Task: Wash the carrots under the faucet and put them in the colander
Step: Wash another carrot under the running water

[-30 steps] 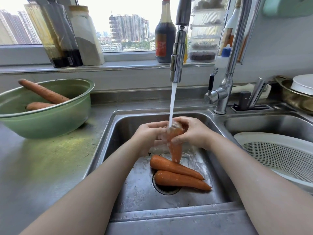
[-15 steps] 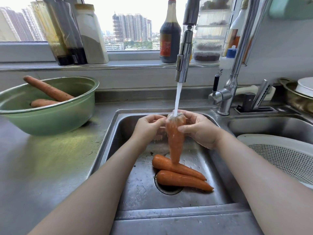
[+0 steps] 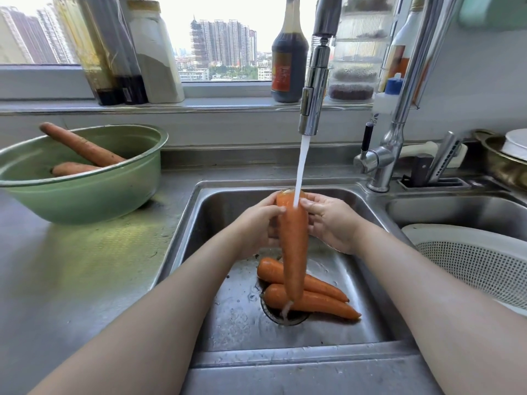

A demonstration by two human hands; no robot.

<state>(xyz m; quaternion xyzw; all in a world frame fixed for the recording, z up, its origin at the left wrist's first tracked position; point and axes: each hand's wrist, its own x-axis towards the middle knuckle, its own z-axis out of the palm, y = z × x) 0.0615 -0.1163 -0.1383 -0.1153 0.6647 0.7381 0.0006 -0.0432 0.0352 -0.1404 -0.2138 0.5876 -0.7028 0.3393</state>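
Gripping a wet carrot [image 3: 293, 246] upright, thick end up, the left hand [image 3: 256, 226] and the right hand [image 3: 330, 220] each curled their fingers round its upper part from either side, above the left sink basin [image 3: 228, 323]. Water from the faucet head [image 3: 313, 89] struck the carrot's top and ran off its tip. Beneath it two more carrots [image 3: 319, 305] lay side by side over the drain. The white colander [image 3: 470, 260] sat in the right basin; a green bowl [image 3: 85, 195] at far left held two duller carrots [image 3: 82, 145].
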